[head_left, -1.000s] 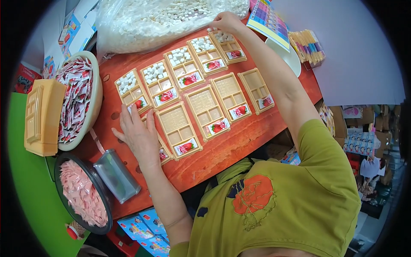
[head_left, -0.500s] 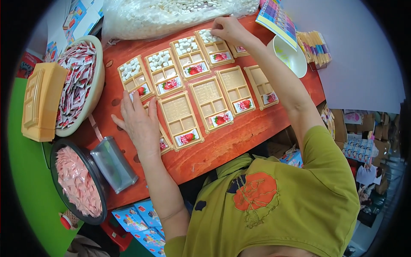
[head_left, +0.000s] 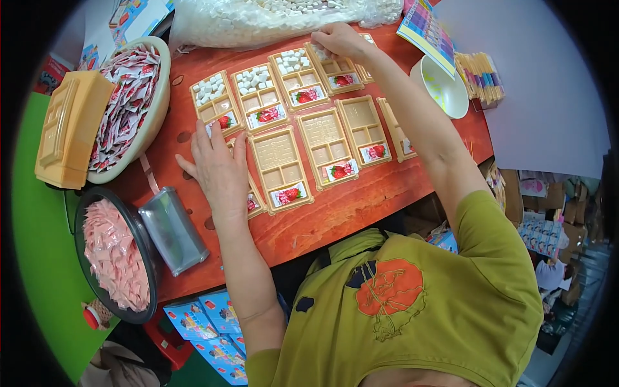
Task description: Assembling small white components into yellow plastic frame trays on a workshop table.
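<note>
My left hand (head_left: 220,169) lies with fingers spread over the near left trays, its fingertips by a strawberry-printed sachet (head_left: 223,121). It partly covers a tray below. My right hand (head_left: 342,42) reaches to the back row, fingers bent together over the top compartment of a tan plastic tray (head_left: 340,68). What its fingers hold, if anything, is hidden. Small white marshmallow-like cubes (head_left: 254,79) fill the large compartments of several back-row trays. In the front row, a tan tray (head_left: 275,155) has a bare large compartment and a strawberry sachet at its near end.
Behind the trays lies a large clear bag (head_left: 245,26) of white cubes. At left stand a bowl (head_left: 164,77) of sachets, stacked tan trays (head_left: 77,129), a black basin (head_left: 153,284) of pink packets and a grey box (head_left: 174,229). A white bowl (head_left: 456,103) stands at right.
The view has shifted, so the trays sit slightly right and higher. My right hand has shifted over its tray, where fewer white cubes show. My left hand stays spread over the left trays.
</note>
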Motion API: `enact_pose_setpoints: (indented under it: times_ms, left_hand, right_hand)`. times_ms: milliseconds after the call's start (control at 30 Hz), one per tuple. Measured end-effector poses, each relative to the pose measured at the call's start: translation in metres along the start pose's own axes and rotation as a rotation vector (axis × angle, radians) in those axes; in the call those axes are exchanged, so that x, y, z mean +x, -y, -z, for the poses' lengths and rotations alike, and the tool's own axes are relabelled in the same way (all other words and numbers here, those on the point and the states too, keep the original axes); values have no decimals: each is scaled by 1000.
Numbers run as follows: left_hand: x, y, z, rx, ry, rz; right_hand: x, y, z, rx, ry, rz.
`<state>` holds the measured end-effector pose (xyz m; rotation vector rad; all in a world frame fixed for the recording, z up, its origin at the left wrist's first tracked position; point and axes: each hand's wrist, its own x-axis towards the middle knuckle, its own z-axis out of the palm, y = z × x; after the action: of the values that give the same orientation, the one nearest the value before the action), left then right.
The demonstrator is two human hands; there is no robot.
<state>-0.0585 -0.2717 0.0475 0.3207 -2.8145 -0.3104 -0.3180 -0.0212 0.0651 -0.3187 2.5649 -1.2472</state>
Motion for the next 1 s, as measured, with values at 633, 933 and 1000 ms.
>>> enact_pose_setpoints:
  times_ms: [633,933,1000]
  left_hand:
    - [-2,4,-3,-12,-5,8]
    - [-1,2,-4,-25,-8,5]
    - [-2,4,-3,-22,-13,10]
  right_hand:
    - [-4,61,-37,34,224,47]
    - [-10,42,-68,17,63,94]
    - [-8,45,-64,77,101,41]
